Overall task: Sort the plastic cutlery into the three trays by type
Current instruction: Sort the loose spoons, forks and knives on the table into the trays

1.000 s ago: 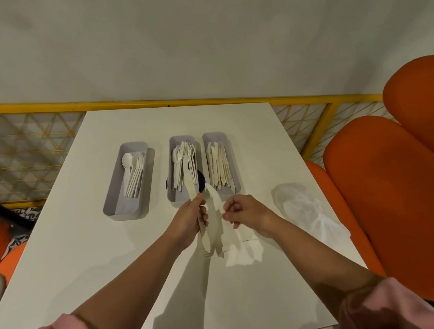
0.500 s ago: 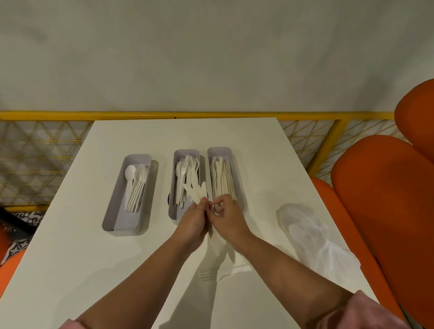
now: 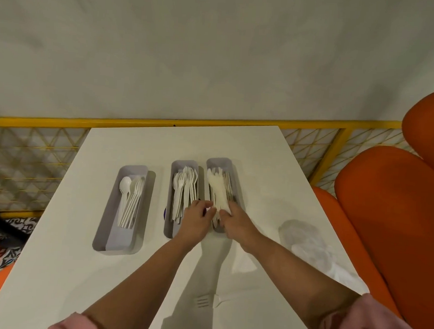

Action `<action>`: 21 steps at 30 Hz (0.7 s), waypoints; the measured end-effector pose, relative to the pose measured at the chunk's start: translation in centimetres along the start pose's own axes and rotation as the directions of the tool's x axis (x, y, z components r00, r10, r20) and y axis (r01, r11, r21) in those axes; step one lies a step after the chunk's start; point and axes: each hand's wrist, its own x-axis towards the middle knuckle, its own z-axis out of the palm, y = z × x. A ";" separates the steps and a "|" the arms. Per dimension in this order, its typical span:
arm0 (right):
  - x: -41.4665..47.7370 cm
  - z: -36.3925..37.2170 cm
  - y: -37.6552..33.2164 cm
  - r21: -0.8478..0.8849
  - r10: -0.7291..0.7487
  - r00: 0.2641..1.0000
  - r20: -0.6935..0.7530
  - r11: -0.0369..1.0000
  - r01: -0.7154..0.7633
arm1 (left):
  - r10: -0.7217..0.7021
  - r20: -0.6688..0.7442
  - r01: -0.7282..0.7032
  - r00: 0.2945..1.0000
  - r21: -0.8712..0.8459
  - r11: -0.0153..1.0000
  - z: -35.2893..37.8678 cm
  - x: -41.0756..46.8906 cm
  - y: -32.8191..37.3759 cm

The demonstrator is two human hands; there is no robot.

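Head: knives [image 3: 216,189] in right tray [image 3: 220,160]

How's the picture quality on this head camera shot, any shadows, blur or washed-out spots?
Head view: dim, warm light; the forearms throw a soft grey shadow on the table over the loose fork; the knives in the right tray look washed-out white, detail lost; wide-angle stretch toward the corners.

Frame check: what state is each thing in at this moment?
Spoon tray: holds spoons, untouched.
Fork tray: holds forks.
Knife tray: holds knives, both hands at it.
Right hand: grips knives.
Left hand: fingertips at knives, grip unclear.
Loose fork: unsorted on table.
Plastic bag: crumpled on table.
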 end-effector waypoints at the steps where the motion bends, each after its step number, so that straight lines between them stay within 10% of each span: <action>1: 0.9 -0.3 0.1 -0.022 0.024 0.999 -0.023 0.999 -0.025 | 0.033 0.022 -0.036 0.999 0.181 0.983 0.1 0.3 -0.4; 5: 3.8 -1.0 0.3 -0.047 0.109 0.994 -0.027 0.993 -0.110 | 0.059 0.146 -0.121 0.988 0.470 0.874 0.7 0.5 -1.5; 21: 7.1 -0.6 0.2 -0.428 0.079 0.997 0.001 0.901 -0.071 | 0.081 0.160 -0.164 0.984 0.616 0.770 1.4 0.6 -2.2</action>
